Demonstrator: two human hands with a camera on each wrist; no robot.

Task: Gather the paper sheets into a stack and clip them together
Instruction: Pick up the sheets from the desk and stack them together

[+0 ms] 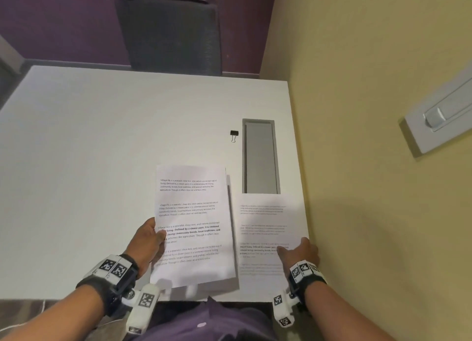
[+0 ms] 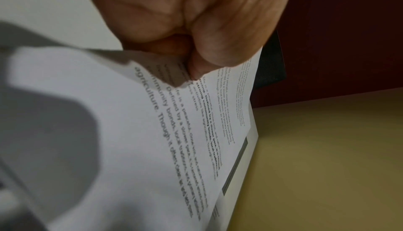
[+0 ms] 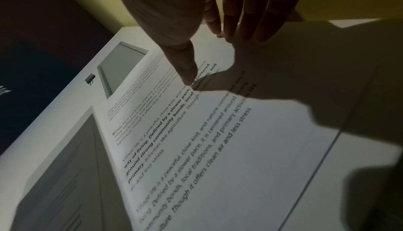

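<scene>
My left hand [image 1: 150, 241] pinches the left edge of a printed paper sheet [image 1: 194, 225] and holds it lifted above the white table [image 1: 102, 162]; the thumb [image 2: 209, 57] lies on top of the sheet [image 2: 130, 131]. A second printed sheet [image 1: 263, 236] lies flat near the table's right edge. My right hand [image 1: 298, 251] is spread over it with straight fingers [image 3: 240, 19], and the thumb tip [image 3: 188, 77] touches the page [image 3: 218, 148]. A black binder clip [image 1: 234, 135] lies farther back on the table, also small in the right wrist view [image 3: 89, 78].
A grey rectangular cable slot [image 1: 260, 157] is cut into the table just behind the flat sheet. A yellow wall [image 1: 383, 187] runs close along the right edge. A dark chair back [image 1: 173, 34] stands beyond the far edge.
</scene>
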